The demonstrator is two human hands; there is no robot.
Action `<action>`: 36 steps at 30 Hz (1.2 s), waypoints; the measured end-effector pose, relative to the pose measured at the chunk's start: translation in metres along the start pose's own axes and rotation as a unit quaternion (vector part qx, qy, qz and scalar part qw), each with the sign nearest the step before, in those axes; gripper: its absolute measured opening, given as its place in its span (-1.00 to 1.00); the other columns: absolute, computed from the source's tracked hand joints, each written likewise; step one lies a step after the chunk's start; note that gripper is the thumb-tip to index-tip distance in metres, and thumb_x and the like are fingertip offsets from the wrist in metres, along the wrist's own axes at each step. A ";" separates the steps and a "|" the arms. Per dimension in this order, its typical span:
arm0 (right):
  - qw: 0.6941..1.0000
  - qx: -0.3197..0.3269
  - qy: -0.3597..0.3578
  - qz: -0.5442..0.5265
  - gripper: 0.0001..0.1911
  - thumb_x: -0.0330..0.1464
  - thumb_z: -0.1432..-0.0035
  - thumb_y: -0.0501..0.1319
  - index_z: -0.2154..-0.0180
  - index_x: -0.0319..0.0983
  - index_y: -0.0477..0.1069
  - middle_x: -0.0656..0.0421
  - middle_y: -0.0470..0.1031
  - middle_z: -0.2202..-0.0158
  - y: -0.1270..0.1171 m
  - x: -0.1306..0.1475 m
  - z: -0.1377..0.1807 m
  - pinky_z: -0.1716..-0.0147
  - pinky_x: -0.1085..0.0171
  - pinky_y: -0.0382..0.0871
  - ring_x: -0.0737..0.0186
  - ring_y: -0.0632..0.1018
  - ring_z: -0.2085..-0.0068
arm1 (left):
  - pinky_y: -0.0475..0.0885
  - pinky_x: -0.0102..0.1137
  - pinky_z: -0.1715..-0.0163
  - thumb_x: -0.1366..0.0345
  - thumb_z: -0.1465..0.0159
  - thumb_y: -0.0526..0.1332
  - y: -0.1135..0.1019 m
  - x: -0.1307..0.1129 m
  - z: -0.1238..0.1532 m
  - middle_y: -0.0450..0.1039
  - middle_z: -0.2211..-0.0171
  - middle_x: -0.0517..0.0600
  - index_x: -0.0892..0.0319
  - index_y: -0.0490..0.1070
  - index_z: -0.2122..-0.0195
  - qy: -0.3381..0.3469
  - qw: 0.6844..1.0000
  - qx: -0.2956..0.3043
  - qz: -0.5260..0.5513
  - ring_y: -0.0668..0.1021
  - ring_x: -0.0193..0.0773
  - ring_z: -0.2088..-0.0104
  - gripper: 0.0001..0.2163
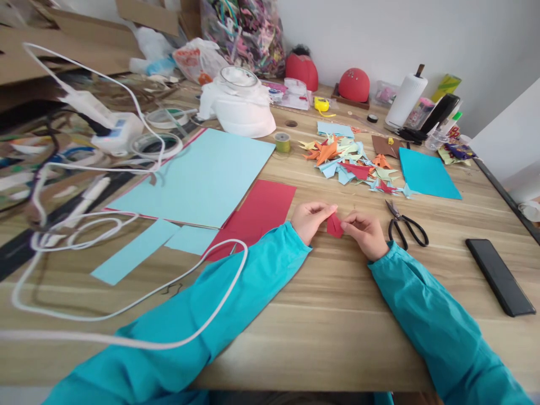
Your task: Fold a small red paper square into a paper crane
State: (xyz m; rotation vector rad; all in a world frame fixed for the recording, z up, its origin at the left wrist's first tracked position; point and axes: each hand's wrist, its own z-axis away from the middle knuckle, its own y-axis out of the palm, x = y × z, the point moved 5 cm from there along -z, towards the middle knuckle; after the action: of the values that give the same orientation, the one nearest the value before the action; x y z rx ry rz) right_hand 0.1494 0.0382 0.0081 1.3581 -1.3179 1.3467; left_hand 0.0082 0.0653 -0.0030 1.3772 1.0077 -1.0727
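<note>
Could snag, above the table [320,332], the left sleeve [236,287] on the white cable [63,336] left of the left grip [310,222], jolting the work. Could scatter the folded paper pile [358,170] beyond the right grip [365,232] by reaching forward carelessly. Might tear or miscrease the small red paper [333,228], held between both grips, by pulling unevenly. Pinches it with both grips nearly closed: left at the upper edge, right at the right edge.
</note>
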 end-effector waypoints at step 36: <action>0.991 -0.055 0.004 -0.120 -0.87 -0.34 0.06 0.29 0.58 -0.22 0.46 0.27 0.35 0.61 -0.012 -0.005 -0.003 0.54 0.34 0.17 0.40 0.31 0.56 | 0.26 -0.49 0.53 0.24 0.10 0.36 0.019 0.005 0.009 0.43 0.60 -0.09 0.28 0.45 0.51 -0.084 0.960 0.237 -0.124 0.38 -0.42 0.57 -0.78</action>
State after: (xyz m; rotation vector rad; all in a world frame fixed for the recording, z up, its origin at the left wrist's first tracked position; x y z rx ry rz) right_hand 0.1613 0.0433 0.0051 1.3855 -1.1630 1.1005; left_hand 0.0277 0.0549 -0.0036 1.5253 0.8428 -1.6719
